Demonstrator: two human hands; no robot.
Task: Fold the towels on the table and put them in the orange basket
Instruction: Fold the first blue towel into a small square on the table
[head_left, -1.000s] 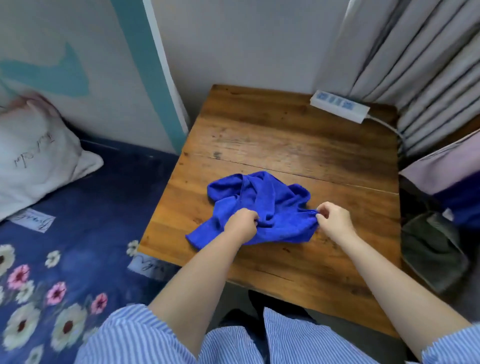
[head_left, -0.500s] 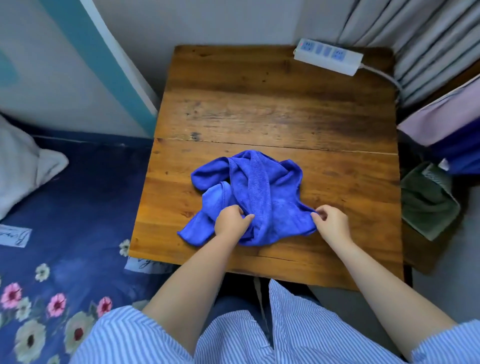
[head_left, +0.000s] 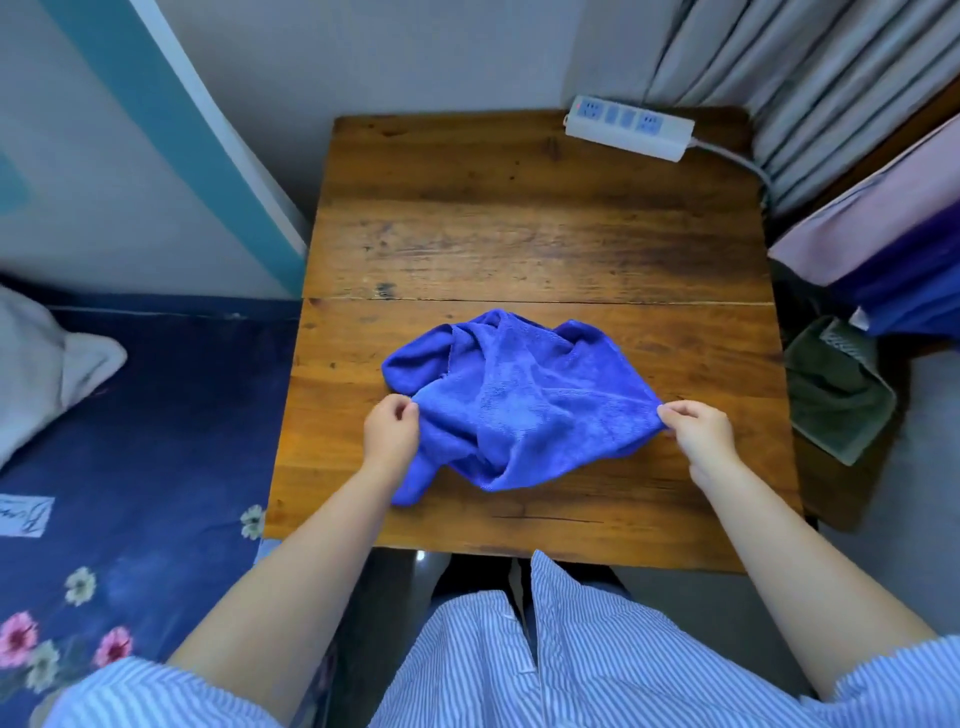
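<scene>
towel: blue towel (head_left: 524, 400) lay crumpled on the near half of the wooden table (head_left: 519, 234), just in front of the seam between the two boards. Upper left part bunched into a rolled lump, lower left corner trailing toward the table's near edge.
left hand: left hand (head_left: 389, 434) was at the towel's left edge, thumb and fingers pinching the cloth; the loose lower fold passed under the wrist.
right hand: right hand (head_left: 698, 428) was at the towel's right corner, fingertips pinching that corner, other fingers curled in.
tension: cloth between the two hands looked partly pulled out, flatter on the right, wrinkled in the middle.
table: bare wood on the far half apart from a white power strip (head_left: 628, 127) at the far right corner, its cord running off the right edge.
right of table: a green cloth (head_left: 836, 400) lay lower than the tabletop, beside a stack of pink and blue fabric (head_left: 893, 244); grey curtain (head_left: 810, 78) behind.
left of table: a bed with a dark blue flowered sheet (head_left: 135, 441) and a white pillow (head_left: 41, 364) at the frame's left edge.
person: striped blue-white shirt (head_left: 519, 660) at the bottom, both forearms bare.
basket: couldn't tell where it was.
</scene>
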